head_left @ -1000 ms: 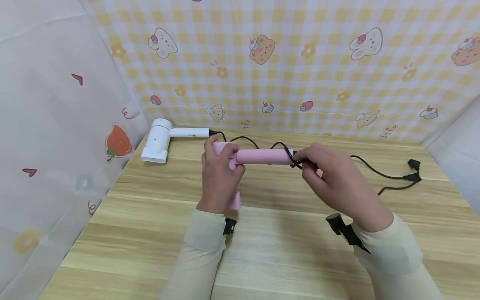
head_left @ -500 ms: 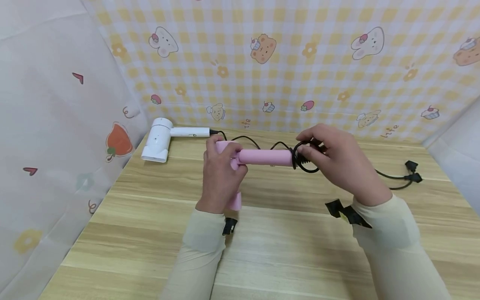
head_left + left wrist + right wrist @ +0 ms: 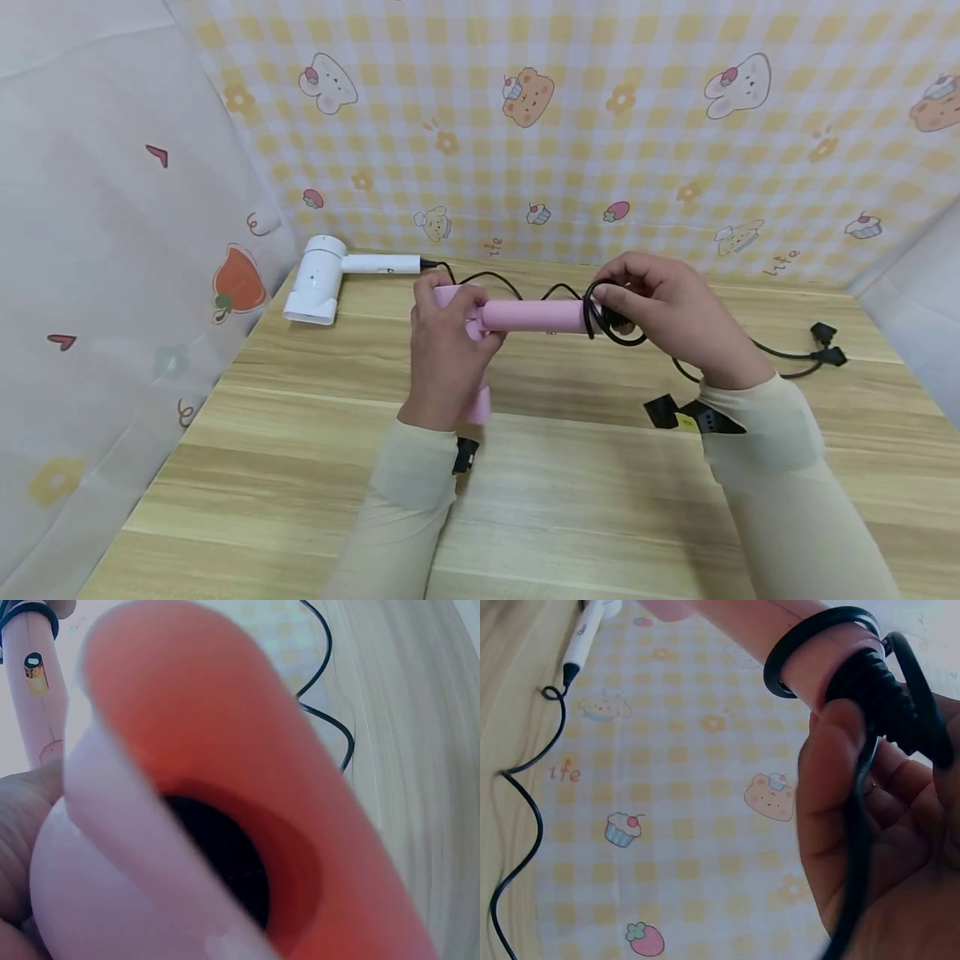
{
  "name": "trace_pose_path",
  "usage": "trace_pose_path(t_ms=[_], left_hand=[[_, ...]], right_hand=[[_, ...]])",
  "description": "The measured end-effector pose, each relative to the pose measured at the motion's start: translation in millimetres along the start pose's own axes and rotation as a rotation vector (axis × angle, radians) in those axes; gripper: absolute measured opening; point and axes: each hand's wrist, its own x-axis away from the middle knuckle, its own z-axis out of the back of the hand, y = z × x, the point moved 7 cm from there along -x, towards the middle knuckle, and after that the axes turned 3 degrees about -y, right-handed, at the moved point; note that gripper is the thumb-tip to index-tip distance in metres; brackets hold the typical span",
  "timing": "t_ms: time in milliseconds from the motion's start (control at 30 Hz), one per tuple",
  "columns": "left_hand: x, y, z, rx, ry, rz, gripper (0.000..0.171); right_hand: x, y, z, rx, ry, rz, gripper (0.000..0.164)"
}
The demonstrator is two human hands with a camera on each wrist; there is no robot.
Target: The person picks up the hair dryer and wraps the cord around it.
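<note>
Since 1 s ago, R hand (image 3: 671, 312) has risen a bit w/ cord (image 3: 857, 855). I see it pinching cord, prob. controlling its coil; L hand (image 3: 450, 358) clamps pink dryer (image 3: 532, 316), prob. for steadiness, right of white dryer (image 3: 315, 279).

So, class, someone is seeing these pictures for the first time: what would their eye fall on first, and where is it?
Probably the pink hair dryer mid-picture, its head in the left hand while the right hand holds the black cord by the handle's end. Next, perhaps, the white hair dryer at the table's back left, before the yellow-checked cloth.
</note>
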Motion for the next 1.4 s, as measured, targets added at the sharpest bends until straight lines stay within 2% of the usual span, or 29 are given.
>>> trace_pose_path(t_ms=[267,500,667,767,933,1133,1400], left_hand=[[-0.5,3.9,2.8,-0.022,0.0,-0.001,0.035],[-0.9,5.8,9.0,-0.026,0.014,-0.021,0.034],[-1.2,6.2,9.7,-0.003,0.012,-0.02,0.034],[-1.6,7.0,10.2,0.005,0.013,-0.023,0.036],[-1.7,6.1,11.1,0.004,0.038,-0.032,0.047],[-2.0,6.3,10.7,0.011,0.047,-0.039,0.048],[-1.6,7.2,11.6,0.004,0.064,-0.057,0.042]], right_hand=[[-2,6,-2,-0.088,-0.039,-0.029,0.019],[-10,14,-4,-0.149,-0.091,-0.002,0.025],[-14,19,-14,-0.172,-0.12,0.042,0.028],[-13,22,-19,-0.176,-0.101,0.085,0.029],[-7,24,-28,-0.184,-0.063,0.136,0.021],[0,24,-32,-0.143,-0.026,0.212,0.028],[8,32,-38,-0.049,-0.031,0.046,0.014]])
